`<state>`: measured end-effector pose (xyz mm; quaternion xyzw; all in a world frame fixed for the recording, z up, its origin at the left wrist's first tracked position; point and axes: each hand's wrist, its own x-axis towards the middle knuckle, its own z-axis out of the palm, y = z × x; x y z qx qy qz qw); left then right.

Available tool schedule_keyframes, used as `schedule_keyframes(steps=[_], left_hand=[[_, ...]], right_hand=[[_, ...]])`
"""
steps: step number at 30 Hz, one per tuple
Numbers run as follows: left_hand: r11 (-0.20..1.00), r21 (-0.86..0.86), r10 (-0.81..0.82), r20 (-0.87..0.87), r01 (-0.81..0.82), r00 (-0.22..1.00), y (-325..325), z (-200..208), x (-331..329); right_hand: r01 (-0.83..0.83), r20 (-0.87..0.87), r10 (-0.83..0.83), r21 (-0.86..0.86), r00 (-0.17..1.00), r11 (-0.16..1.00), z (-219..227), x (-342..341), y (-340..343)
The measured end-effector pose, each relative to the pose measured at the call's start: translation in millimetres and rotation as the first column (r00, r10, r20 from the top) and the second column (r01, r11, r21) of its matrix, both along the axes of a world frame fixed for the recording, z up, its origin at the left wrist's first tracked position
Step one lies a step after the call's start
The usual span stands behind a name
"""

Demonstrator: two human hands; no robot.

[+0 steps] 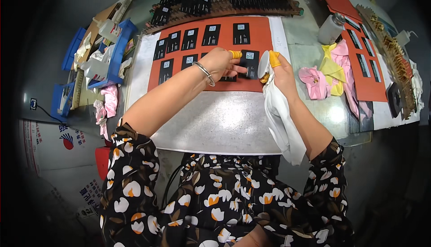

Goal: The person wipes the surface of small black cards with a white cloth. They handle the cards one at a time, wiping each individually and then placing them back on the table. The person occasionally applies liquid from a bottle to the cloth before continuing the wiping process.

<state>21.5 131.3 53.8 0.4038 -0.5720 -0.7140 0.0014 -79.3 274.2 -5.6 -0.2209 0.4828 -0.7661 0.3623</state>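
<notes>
My left hand [221, 63] reaches over the orange mat [251, 29], its fingers stretched out and yellow finger cots on some. Its fingertips touch the left side of a black card [252, 65] that bears a small pale square. Beneath that hand another card is partly hidden. My right hand [283, 77], also with a yellow cot, is closed around a white cloth [283, 121] that hangs down past the mat's edge. A round white disc [264, 65] is at the fingertips of this hand, beside the card; how it joins the cloth is hidden.
Several black cards [211, 35] lie in rows on the mat. Behind them stand slotted racks [224, 0] full of cards. Pink cloth [314, 83], yellow cloth [331, 69] and a pump bottle [332, 28] are at right. A blue tray [120, 51] with bottles is at left.
</notes>
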Motion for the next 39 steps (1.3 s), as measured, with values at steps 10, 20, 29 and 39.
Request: schedule_keyframes(steps=[10,20,29,39], left_hand=[[0.962,-0.162,-0.219,0.022,0.219,0.976,-15,-12,-17],[0.964,0.263,0.109,-0.233,-0.045,0.966,34,-23,-2],[0.1,-0.904,-0.357,0.358,0.416,0.863,70,7,78],[0.522,-0.851,-0.201,-0.056,0.059,0.978,8,-43,64]], right_hand=[[0.241,-0.495,-0.174,0.074,0.851,0.968,13,4,28],[0.323,-0.938,-0.264,-0.183,0.226,0.928,17,54,30],[0.317,-0.492,-0.211,0.143,0.845,0.937,40,66,132],[-0.025,-0.055,0.033,0.138,0.998,0.99,30,31,81]])
